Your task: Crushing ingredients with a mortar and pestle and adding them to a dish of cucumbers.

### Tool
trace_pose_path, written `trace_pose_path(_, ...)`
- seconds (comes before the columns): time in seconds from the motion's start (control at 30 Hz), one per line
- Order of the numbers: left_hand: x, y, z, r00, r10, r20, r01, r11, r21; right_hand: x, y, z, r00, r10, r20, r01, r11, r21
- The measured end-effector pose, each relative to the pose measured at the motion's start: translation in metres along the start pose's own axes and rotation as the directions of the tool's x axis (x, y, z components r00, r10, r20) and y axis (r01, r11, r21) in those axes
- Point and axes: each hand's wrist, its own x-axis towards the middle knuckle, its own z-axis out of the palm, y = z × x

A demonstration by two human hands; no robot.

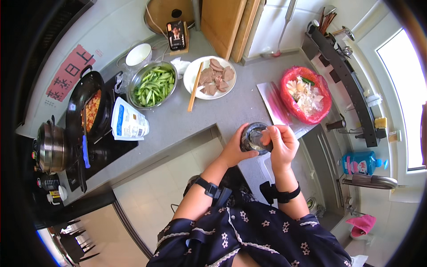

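Note:
My left hand wraps around the side of a dark stone mortar at the counter's edge by the sink. A pestle stands tilted in the bowl, with my right hand closed on its upper part. Pale bits lie at the bottom of the mortar, partly hidden by the pestle and fingers. Just beyond my right hand is a red plastic-lined basin holding garlic skins and peelings. Next to it a flat pack with a pink part lies on the counter.
Farther left are a white plate of sliced cooked meat with chopsticks across its rim, a steel bowl of cut green vegetables, a white pouch and a wok on the hob. The sink lies to the right.

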Motion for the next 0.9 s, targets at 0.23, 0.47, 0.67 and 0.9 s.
trace_pose_path(0.23, 0.005, -0.002, -0.003, 0.999, -0.034, 0.003, 0.034, 0.997, 0.071, 0.004, 0.01, -0.001, 0.996, -0.027, 0.08, 0.042, 0.979, -0.198)
trace_pose_path(0.47, 0.005, -0.019, -0.002, 1.0, 0.01, -0.001, -0.01, 1.0, 0.008, 0.002, 0.013, 0.011, 0.966, -0.21, 0.149, 0.254, 0.877, -0.409)
trace_pose_path(0.67, 0.002, -0.012, 0.0, 1.0, -0.003, 0.002, 0.003, 0.999, 0.032, 0.001, 0.013, 0.011, 0.941, -0.292, 0.171, 0.337, 0.755, -0.562)
trace_pose_path(0.9, 0.004, -0.003, -0.001, 1.0, -0.009, -0.02, 0.01, 0.999, 0.046, 0.015, -0.001, 0.014, 0.987, -0.125, 0.1, 0.16, 0.817, -0.554)
